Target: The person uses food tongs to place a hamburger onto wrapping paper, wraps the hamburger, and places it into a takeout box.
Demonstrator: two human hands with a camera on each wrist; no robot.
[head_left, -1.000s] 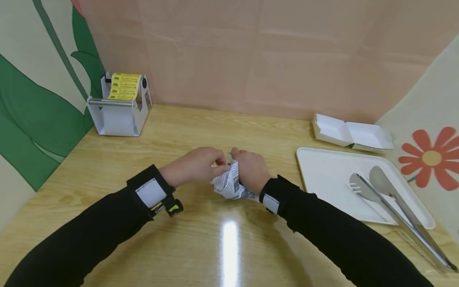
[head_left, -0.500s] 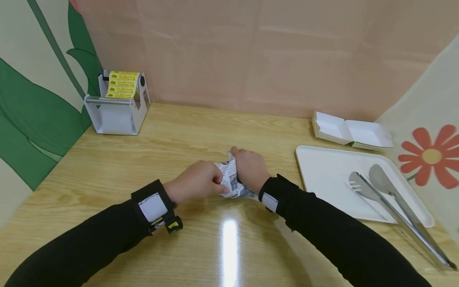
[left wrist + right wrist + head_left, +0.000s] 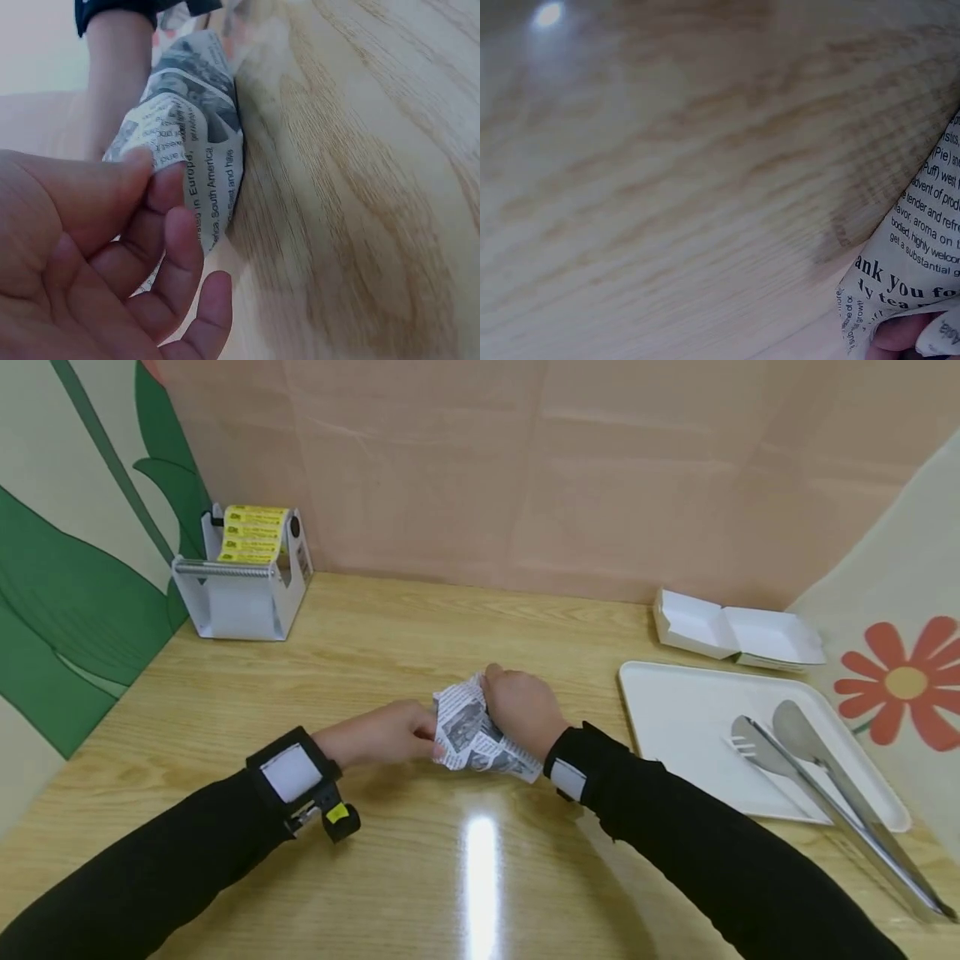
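A folded sheet of newsprint-patterned wrapping paper (image 3: 472, 731) is held between the two hands above the middle of the table. At its left edge, my left hand (image 3: 386, 732) pinches the paper; in the left wrist view, thumb and index finger of that hand (image 3: 112, 240) meet on the printed paper (image 3: 210, 142), and the other fingers are loosely bent. My right hand (image 3: 523, 710) grips the paper from the right side, back of the hand up, its fingers mostly hidden. Lines of print cover the paper (image 3: 922, 232) in the right wrist view. Whether anything is inside cannot be seen.
A white dispenser (image 3: 243, 606) with a roll of yellow labels (image 3: 252, 535) stands at the back left. On the right lies a white tray (image 3: 675, 735) with metal fork-and-spoon tongs (image 3: 840, 793) across it. Behind it is an opened white box (image 3: 776, 635).
The left hand has moved down and then left along the paper, drawing its left edge outward. The paper looks wider and flatter now. The right hand has stayed nearly in place.
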